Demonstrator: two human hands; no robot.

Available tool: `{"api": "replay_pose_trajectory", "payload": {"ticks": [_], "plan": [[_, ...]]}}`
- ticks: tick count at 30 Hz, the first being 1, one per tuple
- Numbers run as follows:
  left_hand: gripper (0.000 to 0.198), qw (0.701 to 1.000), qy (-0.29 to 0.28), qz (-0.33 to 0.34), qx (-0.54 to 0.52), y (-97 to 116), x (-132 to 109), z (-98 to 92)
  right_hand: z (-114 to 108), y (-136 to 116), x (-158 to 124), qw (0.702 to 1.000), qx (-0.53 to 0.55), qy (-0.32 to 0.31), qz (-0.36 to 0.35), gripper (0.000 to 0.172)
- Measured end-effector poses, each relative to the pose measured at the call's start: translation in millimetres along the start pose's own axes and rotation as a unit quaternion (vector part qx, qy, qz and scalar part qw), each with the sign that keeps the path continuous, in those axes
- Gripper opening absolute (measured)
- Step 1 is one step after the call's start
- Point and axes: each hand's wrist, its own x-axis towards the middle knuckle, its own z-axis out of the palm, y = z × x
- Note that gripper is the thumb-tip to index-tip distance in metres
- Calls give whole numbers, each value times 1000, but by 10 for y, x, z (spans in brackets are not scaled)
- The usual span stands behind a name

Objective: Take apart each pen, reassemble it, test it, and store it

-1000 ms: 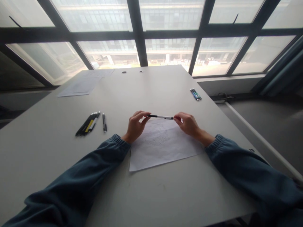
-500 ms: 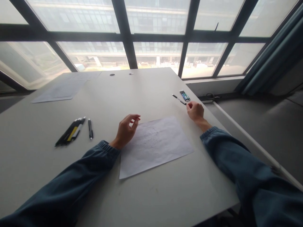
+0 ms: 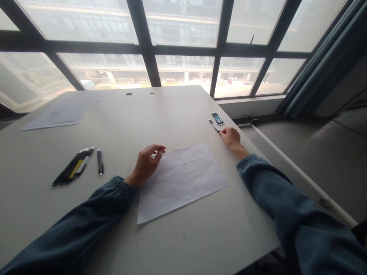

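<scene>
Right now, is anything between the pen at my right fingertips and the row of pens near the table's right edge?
Nothing visible stands between the pen at your right hand and the row of pens; only a narrow strip of tabletop shows there.

White surface (image 3: 172, 122), dark-framed windows (image 3: 183, 25) past far edge, bright hazy daylight; blue curtain (image 3: 321, 63) beyond far right corner, grey floor (image 3: 315, 152) off right edge.

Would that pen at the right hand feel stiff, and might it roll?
The pen juts straight from the right hand, so it is probably stiff. Its slim barrel suggests it is light and, if nudged sideways, perhaps apt to roll.
</scene>
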Motion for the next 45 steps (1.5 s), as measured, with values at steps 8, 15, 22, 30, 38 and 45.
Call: {"api": "replay_pose_trajectory", "payload": {"ticks": [8,15,22,30,38,45], "plan": [[16,1000,-7,-5,1,-55,-5,7,23,-44,11,1000,-7,-11,-23,17],[17,1000,-13,-3,-1,-70,-5,6,106,-135,91,1000,-20,10,-1,18],[19,999,-37,-18,0,-89,12,16,184,-185,285,1000,-8,14,26,19],[18,998,-52,-29,-4,-115,41,50,313,-218,501,999,1,17,36,22],[18,998,-51,-35,-10,-134,53,91,365,-210,599,999,8,20,43,22],[18,997,-56,-48,-15,-109,53,82,380,-196,614,999,12,17,44,23]]}}
